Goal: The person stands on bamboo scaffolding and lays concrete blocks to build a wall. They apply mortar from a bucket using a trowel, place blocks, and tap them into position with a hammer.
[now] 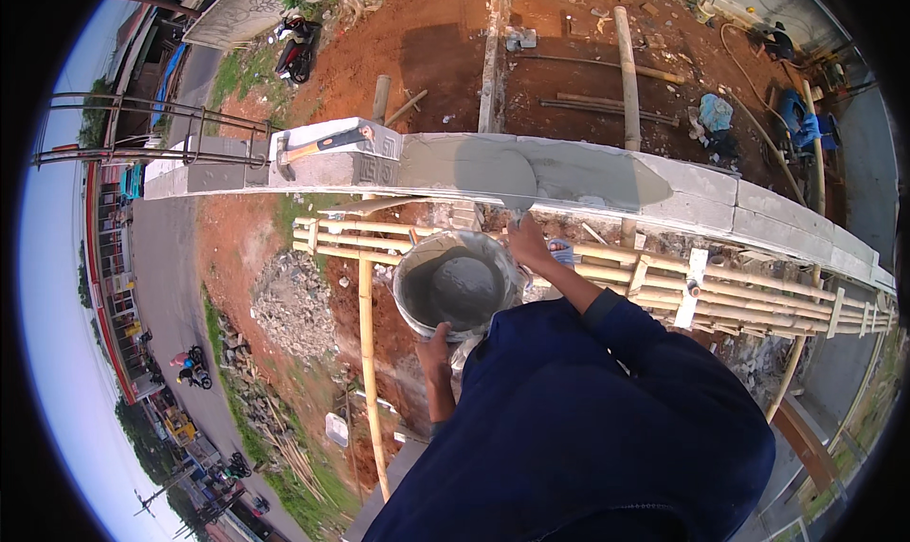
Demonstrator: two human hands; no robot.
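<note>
Hands apart, both occupied. L hand [436, 354] clamped on near rim of round bucket [420, 262], thumb over the edge; rest of grip hidden. R hand [529, 242] closed round handle of what looks like a trowel [518, 205], blade at near edge of block wall [701, 214]; blade outline blurs into the grey, so can't tell how much mix it carries.

Bucket = betw. wearer's body & wall, just L of R hand, w/ wet grey mortar [466, 282] inside, smears on inner sides. What it stands on: can't tell.

Wall runs L–R across the view, bowed by lens. Wet mortar layer [607, 178] spread on its top, mid-section, beyond R hand. L of that, a pale block [327, 166] sits higher; claw hammer [327, 144] w/ orange/black handle lies on top of it. Rebar cage [142, 153] sticks out at far L end.

Bamboo scaffold [758, 300] runs along near side of wall, w/ upright bamboo pole [368, 352] L of the L forearm. Wearer in navy top [597, 428].

Bkgd: rubble heap [299, 305] lower L on reddish soil, road [161, 248] further L w/ motorbike & riders [196, 368]; parked motorbike [299, 47] top L, beyond wall.
</note>
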